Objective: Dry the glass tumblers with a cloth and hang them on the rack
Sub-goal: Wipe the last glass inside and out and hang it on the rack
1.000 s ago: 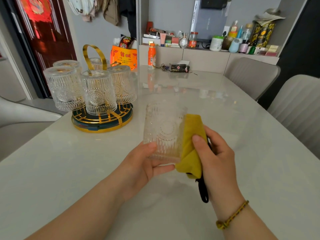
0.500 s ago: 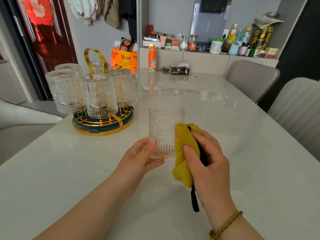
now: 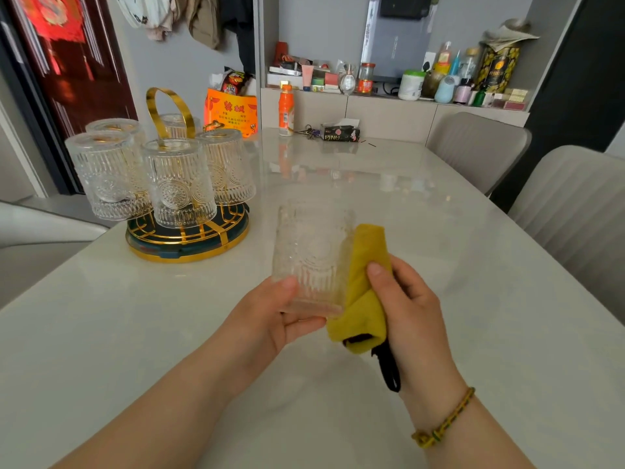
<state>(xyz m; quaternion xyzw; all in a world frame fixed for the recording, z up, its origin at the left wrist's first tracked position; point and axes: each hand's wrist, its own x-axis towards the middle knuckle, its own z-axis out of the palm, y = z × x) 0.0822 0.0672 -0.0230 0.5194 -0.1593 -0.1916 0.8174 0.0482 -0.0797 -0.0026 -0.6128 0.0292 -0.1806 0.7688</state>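
A clear embossed glass tumbler (image 3: 313,257) is held above the table in front of me. My left hand (image 3: 270,316) grips its lower end, thumb on the near side. My right hand (image 3: 406,306) holds a folded yellow cloth (image 3: 363,289) and presses it against the tumbler's right side; a black loop hangs from the cloth. To the left stands a round gold and dark green rack (image 3: 187,235) with a gold handle. Several tumblers (image 3: 179,184) hang upside down on it.
The white marble table (image 3: 473,299) has an orange bottle (image 3: 286,110), keys and a dark tissue pack (image 3: 340,133) at its far edge. Two grey chairs (image 3: 575,211) stand on the right. A cluttered shelf runs along the back wall.
The cloth slid down the tumbler's right side and has come back up again. The tumbler stays in my left hand, shifted slightly. The rack has not moved.
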